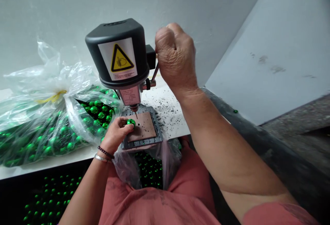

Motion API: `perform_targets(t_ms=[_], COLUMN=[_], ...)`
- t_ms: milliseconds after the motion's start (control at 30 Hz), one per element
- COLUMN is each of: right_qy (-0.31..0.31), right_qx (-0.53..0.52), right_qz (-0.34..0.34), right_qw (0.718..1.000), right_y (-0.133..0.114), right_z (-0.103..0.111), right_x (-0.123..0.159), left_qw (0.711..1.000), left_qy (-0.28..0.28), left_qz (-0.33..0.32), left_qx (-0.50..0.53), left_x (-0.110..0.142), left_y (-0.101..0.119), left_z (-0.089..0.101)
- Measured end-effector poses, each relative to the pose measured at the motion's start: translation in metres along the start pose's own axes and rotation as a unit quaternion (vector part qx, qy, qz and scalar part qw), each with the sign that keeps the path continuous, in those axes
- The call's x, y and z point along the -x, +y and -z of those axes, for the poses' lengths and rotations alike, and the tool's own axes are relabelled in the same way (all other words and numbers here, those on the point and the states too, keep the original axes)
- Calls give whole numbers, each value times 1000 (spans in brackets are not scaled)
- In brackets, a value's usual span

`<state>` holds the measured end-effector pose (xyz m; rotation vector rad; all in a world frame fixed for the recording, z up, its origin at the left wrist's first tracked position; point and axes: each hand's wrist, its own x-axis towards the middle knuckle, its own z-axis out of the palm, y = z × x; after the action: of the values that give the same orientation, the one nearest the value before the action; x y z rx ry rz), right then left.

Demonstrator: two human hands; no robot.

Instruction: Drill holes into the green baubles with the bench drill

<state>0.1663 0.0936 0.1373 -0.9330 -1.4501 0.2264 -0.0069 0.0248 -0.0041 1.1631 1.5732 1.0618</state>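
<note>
My left hand (117,134) pinches a shiny green ball (131,123) between thumb and fingers, just left of the drill bit (136,115) and over the brown board (144,130) on the drill press base (159,128). A small hole shows in the board near the bit. Raised at the right of the black drill press head (116,51), my right hand (176,56) is closed round the end of the feed lever (155,72). The lever's grip is hidden inside my fist.
A clear plastic bag (77,111) of green balls, tied with yellow, lies on the white table (177,121) at left. Dark shavings litter the table right of the base. More green balls (149,170) sit in a bag at my lap and in a dark container (48,197) below left.
</note>
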Motion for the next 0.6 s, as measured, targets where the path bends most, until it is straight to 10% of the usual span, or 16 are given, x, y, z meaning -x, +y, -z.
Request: perform_targets(t_ms=[600], right_qy=[-8], right_qx=[4], right_qz=[-11], right_qw=[1000], right_y=[-1], right_z=[1], right_x=[0], left_qw=[957], left_qy=[-14], left_qz=[-113], left_qx=[-267], left_x=[-15], left_y=[-19], left_z=[0])
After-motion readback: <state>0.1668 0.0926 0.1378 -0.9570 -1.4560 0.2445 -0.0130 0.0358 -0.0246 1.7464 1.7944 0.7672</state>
